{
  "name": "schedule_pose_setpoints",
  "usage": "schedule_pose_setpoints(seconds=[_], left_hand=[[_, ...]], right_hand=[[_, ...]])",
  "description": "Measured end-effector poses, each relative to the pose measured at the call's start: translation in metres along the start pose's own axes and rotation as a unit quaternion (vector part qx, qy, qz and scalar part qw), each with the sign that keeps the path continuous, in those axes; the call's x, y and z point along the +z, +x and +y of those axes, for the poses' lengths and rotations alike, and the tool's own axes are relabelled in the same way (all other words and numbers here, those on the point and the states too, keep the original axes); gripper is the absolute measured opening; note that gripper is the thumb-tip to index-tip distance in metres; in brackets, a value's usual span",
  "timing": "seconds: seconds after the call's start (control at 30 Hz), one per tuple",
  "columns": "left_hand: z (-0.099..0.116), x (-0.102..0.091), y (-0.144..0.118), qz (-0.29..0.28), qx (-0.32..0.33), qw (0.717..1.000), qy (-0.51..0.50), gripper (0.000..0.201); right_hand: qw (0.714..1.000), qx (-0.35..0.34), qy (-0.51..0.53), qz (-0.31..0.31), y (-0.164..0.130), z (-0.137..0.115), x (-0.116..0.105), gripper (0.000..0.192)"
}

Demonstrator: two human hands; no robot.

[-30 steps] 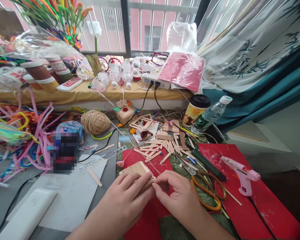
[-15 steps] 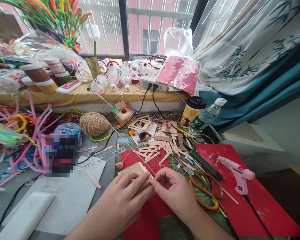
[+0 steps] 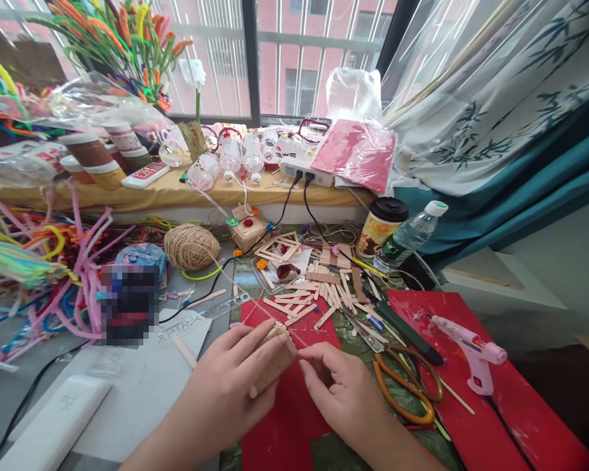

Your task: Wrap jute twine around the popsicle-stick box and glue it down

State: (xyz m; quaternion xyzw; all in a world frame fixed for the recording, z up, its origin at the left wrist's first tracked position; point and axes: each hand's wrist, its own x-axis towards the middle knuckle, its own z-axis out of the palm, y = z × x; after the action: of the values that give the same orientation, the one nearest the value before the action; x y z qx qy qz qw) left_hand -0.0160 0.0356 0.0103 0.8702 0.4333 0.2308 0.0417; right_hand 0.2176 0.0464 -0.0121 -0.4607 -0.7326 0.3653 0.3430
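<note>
My left hand point(image 3: 226, 373) is closed around a small craft-stick piece point(image 3: 275, 365) with twine wound over it and a scalloped edge. Its fingers cover much of the piece. Just to the right, my right hand point(image 3: 346, 383) pinches a thin strand of twine close to that edge. Another stretch of twine point(image 3: 249, 294) runs back to the twine ball point(image 3: 191, 246) at the rear left. Both hands are above a red sheet point(image 3: 279, 438). Loose craft sticks point(image 3: 331, 288) lie in a pile beyond them.
Orange-handled scissors point(image 3: 406, 392) lie beside my right hand. A pink glue gun point(image 3: 471, 347) rests on another red sheet point(image 3: 525, 405), its cord trailing forward. At the back right stand a paper cup point(image 3: 380, 226) and a water bottle point(image 3: 406, 239). A white power bank point(image 3: 53, 418) is at left.
The craft-stick piece has tilted up in my left hand, showing more of its near side. My right hand now sits slightly farther from the left fingers. The view has shifted a little.
</note>
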Motion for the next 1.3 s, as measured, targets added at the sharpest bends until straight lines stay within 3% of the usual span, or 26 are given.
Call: schedule_pose_setpoints(seconds=[0.2, 0.43, 0.97, 1.3], left_hand=[[-0.005, 0.002, -0.001, 0.029, -0.020, 0.999, -0.032, 0.059], [-0.008, 0.005, -0.003, 0.030, -0.020, 0.998, -0.059, 0.066], [-0.008, -0.002, 0.001, -0.001, -0.068, 0.996, -0.061, 0.065], [-0.013, 0.004, -0.008, -0.001, -0.132, 0.990, -0.040, 0.064]], right_hand=[[0.998, -0.055, -0.010, 0.009, -0.001, 0.005, 0.003, 0.016], [0.998, -0.056, -0.020, 0.000, -0.001, 0.008, 0.006, 0.014], [0.991, -0.120, -0.060, 0.010, 0.004, 0.012, 0.009, 0.020], [0.985, -0.147, -0.086, -0.018, 0.003, 0.021, 0.016, 0.038]])
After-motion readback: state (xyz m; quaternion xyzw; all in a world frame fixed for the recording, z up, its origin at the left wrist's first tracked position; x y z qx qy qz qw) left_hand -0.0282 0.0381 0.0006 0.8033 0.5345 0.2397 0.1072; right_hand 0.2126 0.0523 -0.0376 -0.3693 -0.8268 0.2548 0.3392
